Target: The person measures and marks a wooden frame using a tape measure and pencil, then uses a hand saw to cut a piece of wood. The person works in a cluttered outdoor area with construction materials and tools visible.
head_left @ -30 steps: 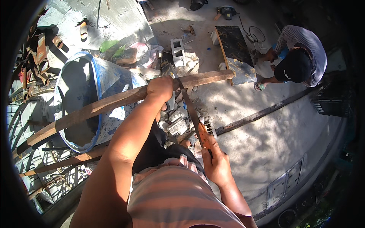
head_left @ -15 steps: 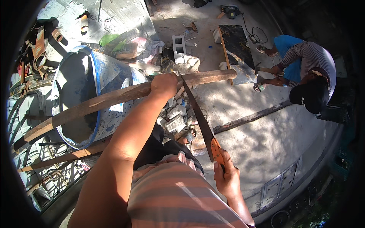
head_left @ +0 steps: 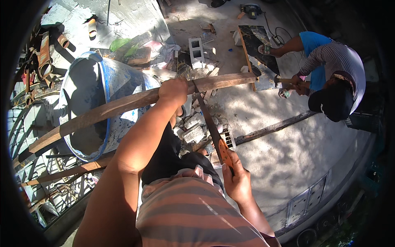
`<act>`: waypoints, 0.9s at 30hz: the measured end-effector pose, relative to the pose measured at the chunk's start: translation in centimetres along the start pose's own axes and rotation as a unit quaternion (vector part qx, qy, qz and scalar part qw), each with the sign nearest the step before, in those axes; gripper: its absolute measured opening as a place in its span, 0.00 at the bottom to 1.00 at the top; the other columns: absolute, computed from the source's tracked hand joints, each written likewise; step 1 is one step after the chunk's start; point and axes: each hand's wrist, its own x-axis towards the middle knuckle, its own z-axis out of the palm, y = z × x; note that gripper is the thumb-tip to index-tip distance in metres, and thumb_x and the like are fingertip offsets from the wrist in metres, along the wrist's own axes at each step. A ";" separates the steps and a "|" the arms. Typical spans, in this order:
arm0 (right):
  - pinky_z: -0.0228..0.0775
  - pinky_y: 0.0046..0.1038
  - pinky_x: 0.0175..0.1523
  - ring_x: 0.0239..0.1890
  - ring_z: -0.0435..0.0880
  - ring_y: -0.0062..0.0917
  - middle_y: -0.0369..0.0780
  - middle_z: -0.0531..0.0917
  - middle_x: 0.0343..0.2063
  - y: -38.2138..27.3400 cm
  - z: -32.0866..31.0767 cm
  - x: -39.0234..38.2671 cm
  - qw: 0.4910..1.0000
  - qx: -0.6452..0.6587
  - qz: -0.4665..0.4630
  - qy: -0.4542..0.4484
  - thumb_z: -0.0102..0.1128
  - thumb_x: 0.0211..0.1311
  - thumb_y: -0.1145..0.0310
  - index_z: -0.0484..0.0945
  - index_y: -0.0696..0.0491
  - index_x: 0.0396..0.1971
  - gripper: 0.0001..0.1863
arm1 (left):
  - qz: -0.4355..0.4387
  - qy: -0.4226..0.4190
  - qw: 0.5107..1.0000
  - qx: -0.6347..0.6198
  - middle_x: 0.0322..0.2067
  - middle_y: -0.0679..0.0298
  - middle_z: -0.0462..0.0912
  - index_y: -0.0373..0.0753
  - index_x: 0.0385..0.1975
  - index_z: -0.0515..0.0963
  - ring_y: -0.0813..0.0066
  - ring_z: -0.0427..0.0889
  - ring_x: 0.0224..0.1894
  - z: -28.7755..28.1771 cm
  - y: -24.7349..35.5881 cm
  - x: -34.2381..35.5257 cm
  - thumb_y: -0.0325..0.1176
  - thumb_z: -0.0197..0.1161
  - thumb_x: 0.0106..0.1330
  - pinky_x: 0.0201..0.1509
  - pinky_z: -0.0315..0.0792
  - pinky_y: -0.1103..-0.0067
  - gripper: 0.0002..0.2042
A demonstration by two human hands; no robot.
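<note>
A long brown wooden beam (head_left: 111,108) runs across the view, lying over the rim of a blue-and-white drum (head_left: 106,103). My left hand (head_left: 173,91) is closed around the beam, a little left of the saw. In my right hand (head_left: 238,179) is the orange handle of a handsaw (head_left: 210,123), lower down and to the right. Its dark blade slants up to the beam and meets it just right of my left hand. How deep the teeth sit in the wood I cannot tell.
Broken concrete rubble (head_left: 194,128) lies beneath the beam, with a hollow block (head_left: 196,52) beyond. At right a bent-over co-worker (head_left: 339,74) holds a hammer (head_left: 286,80) by a dark panel (head_left: 259,57). A power tool (head_left: 251,11) lies at the back; rusty pipes (head_left: 44,61) at left.
My right hand has moved up and left with the saw, bringing its handle closer to the beam. The co-worker's far foot has shifted left onto the panel. My left hand keeps its grip.
</note>
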 end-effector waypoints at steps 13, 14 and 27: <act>0.84 0.37 0.49 0.47 0.93 0.43 0.56 0.89 0.49 -0.7 -0.4 -1.6 1.000 0.024 -0.018 0.003 0.57 0.74 0.79 0.68 0.51 0.74 0.30 | 0.006 -0.017 1.000 -0.010 0.49 0.52 0.91 0.34 0.54 0.81 0.57 0.91 0.52 0.6 -0.1 -0.8 0.31 0.65 0.67 0.51 0.86 0.64 0.17; 0.84 0.37 0.46 0.42 0.94 0.44 0.56 0.90 0.46 0.7 2.5 1.8 0.999 0.019 -0.039 0.008 0.58 0.73 0.79 0.68 0.51 0.74 0.30 | 0.001 -0.024 1.000 -0.006 0.48 0.52 0.91 0.34 0.54 0.81 0.57 0.91 0.52 0.8 -0.4 -1.3 0.31 0.65 0.67 0.50 0.86 0.64 0.17; 0.83 0.37 0.55 0.53 0.92 0.42 0.56 0.88 0.52 0.2 1.6 0.2 0.999 0.031 -0.037 0.004 0.59 0.74 0.78 0.68 0.53 0.73 0.29 | -0.003 -0.039 0.999 -0.023 0.46 0.51 0.92 0.36 0.47 0.88 0.54 0.92 0.50 0.2 -0.1 -2.5 0.30 0.66 0.63 0.51 0.86 0.63 0.14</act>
